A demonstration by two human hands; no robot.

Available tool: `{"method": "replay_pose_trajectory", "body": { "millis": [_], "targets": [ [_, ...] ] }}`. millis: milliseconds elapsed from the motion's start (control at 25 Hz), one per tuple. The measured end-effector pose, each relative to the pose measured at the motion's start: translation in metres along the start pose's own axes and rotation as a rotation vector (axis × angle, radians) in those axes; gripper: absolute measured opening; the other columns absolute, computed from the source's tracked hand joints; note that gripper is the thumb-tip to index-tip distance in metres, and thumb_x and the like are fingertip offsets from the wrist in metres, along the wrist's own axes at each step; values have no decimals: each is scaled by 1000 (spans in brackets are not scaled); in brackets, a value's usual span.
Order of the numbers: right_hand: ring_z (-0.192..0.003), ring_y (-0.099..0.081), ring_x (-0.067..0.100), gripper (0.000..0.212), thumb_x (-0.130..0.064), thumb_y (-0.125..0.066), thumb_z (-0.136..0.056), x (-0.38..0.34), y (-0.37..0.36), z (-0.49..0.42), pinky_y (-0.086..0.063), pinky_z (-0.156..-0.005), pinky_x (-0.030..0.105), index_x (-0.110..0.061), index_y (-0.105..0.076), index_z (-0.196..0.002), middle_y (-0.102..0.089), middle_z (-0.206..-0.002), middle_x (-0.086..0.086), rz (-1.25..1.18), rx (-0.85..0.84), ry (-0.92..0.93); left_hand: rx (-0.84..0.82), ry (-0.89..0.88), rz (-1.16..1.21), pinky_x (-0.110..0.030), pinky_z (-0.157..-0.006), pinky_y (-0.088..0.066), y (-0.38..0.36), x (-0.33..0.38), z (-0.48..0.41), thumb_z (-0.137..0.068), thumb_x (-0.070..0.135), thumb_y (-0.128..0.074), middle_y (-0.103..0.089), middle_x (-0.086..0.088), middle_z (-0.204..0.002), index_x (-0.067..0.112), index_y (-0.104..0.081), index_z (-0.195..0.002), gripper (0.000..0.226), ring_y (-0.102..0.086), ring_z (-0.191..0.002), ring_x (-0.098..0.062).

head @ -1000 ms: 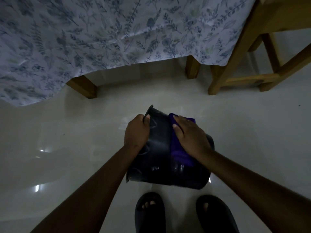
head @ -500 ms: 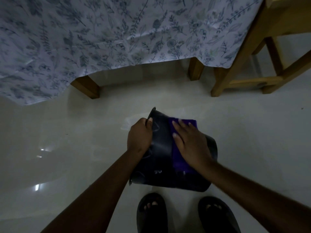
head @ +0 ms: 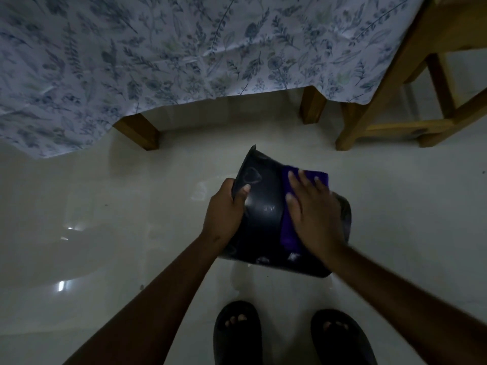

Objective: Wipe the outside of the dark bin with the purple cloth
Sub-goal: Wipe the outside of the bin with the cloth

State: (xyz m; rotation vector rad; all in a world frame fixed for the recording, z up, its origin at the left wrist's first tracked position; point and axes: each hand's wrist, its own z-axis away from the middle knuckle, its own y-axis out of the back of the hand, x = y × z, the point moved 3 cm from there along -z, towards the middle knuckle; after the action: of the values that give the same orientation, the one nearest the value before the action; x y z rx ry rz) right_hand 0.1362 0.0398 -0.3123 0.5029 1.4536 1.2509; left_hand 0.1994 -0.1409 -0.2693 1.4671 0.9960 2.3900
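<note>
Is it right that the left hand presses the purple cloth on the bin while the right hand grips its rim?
No, the hands are swapped. In the head view the right hand presses the purple cloth on the dark bin, while the left hand grips its rim.

Under me the pale glossy floor catches a few small bright reflections off to my left. My two dark slippers are planted side by side at the bottom of my view, toes showing. Ahead stands a table, draped in a white tablecloth printed with blue-grey leaves and flowers; its hem hangs low, and two wooden table legs poke out beneath it. To the right of it stands a wooden chair, its rungs joining the slanted legs.
</note>
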Motion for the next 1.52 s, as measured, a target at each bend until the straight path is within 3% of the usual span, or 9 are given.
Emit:
{"method": "replay_pose_trajectory", "body": {
  "millis": [160, 360, 441, 561, 801, 961, 1081, 1282, 1522],
  "targets": [
    [-149, -7, 30, 62, -51, -28, -97, -21, -16, 54, -15, -116, 52, -30, -14, -153, -14, -162, 1, 153, 8, 264, -9, 0, -2, -17, -57, -38, -2, 11, -13, -100, 32, -41, -60, 2, -92, 13, -52, -106, 23, -55, -72, -6],
    [-143, -29, 32, 58, -51, -17, -97, 8, 10, -28, -28, -114, 48, -27, -26, -149, -31, -157, 2, 18, -21, 16, -14, 47, -25, -25, -63, -41, -2, 17, -18, -100, 36, -39, -59, -2, -98, 10, -51, -113, 31, -57, -83, -18],
    [-146, -21, 34, 57, -47, -22, -97, 5, 1, 15, -24, -115, 52, -28, -23, -150, -25, -159, 1, 98, 8, 60, -9, 73, -35, -27, -68, -41, -1, 17, -18, -100, 36, -39, -58, -1, -97, 10, -51, -113, 32, -56, -83, -19],
    [-149, -5, 35, 59, -43, -29, -96, -16, -18, 73, -16, -114, 57, -29, -16, -152, -16, -162, 2, 187, -22, 252, 31, 78, -53, -23, -57, -39, -4, 13, -16, -100, 35, -39, -58, 1, -93, 11, -52, -109, 29, -56, -78, -17],
    [-142, -31, 30, 59, -55, -12, -96, -4, 3, -37, -31, -112, 52, -31, -30, -147, -34, -155, -1, 25, -15, 38, 22, 87, -22, -26, -59, -40, -6, 16, -16, -101, 37, -38, -58, -1, -92, 10, -52, -107, 31, -58, -79, -21],
    [-148, -12, 32, 53, -44, -28, -97, -19, -9, 45, -21, -115, 54, -30, -29, -149, -25, -159, -2, 113, 8, 214, 58, 98, -48, -21, -53, -38, -7, 9, -12, -101, 38, -36, -57, 3, -87, 12, -51, -105, 30, -56, -71, -14],
    [-148, -12, 28, 51, -46, -27, -98, -22, -8, 27, -19, -115, 49, -34, -27, -148, -24, -159, -5, 108, -16, 290, 81, 62, -3, -20, -54, -41, -9, -1, 1, -101, 37, -36, -59, 3, -86, 13, -51, -103, 28, -59, -73, -15],
    [-140, -35, 25, 54, -50, -17, -99, -11, 1, -66, -32, -112, 49, -31, -32, -147, -36, -154, -2, -92, -139, 51, 84, 48, -5, -23, -58, -46, -8, 6, 4, -101, 38, -36, -61, 3, -86, 13, -51, -105, 29, -61, -73, -15],
    [-149, -8, 30, 58, -45, -31, -96, -31, -14, 49, -13, -117, 51, -32, -18, -151, -15, -160, -3, 155, -58, 329, 91, 56, -40, -17, -53, -38, -8, 8, -11, -101, 38, -35, -59, 3, -88, 13, -51, -103, 30, -59, -75, -16]
  ]
}}
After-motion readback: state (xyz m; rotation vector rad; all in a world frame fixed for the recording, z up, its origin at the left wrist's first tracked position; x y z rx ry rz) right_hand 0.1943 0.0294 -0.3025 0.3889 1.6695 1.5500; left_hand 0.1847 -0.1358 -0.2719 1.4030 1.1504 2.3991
